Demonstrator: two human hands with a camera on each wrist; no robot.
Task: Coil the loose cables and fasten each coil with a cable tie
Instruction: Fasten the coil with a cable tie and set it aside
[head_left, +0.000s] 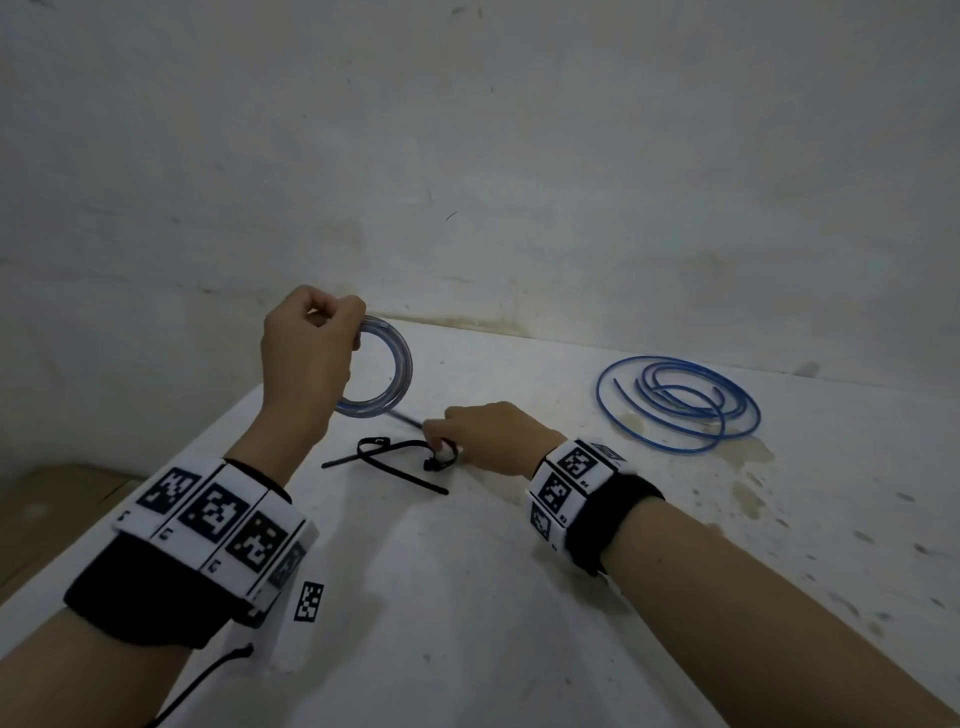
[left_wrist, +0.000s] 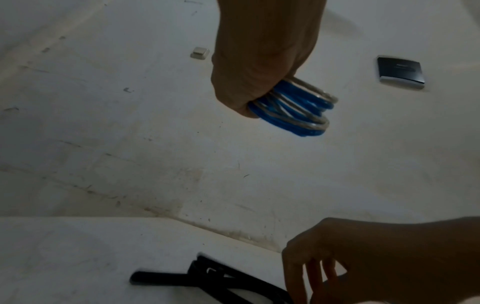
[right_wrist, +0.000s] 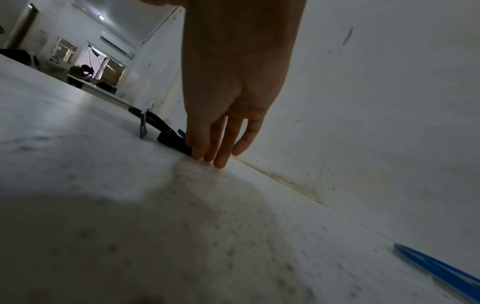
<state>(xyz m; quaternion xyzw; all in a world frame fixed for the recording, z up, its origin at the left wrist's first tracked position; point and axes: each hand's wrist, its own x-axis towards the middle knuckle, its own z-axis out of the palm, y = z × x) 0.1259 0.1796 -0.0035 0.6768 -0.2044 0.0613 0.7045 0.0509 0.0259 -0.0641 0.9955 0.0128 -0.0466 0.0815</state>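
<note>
**Coil up, ties under my fingers**

Biggest worry first: the loose cable (head_left: 680, 402) lies uncoiled on the desk (head_left: 519, 597), well to my right. My left hand (head_left: 306, 353) is clenched round the coil (head_left: 392, 374), held off the desk; slacken and it springs open. My right hand (head_left: 485, 436) pinches at the ties (head_left: 395, 457); they're tangled, so I may drag several.

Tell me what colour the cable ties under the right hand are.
Black. The cable ties show best in the head view, lying on the white table at the right hand.
</note>
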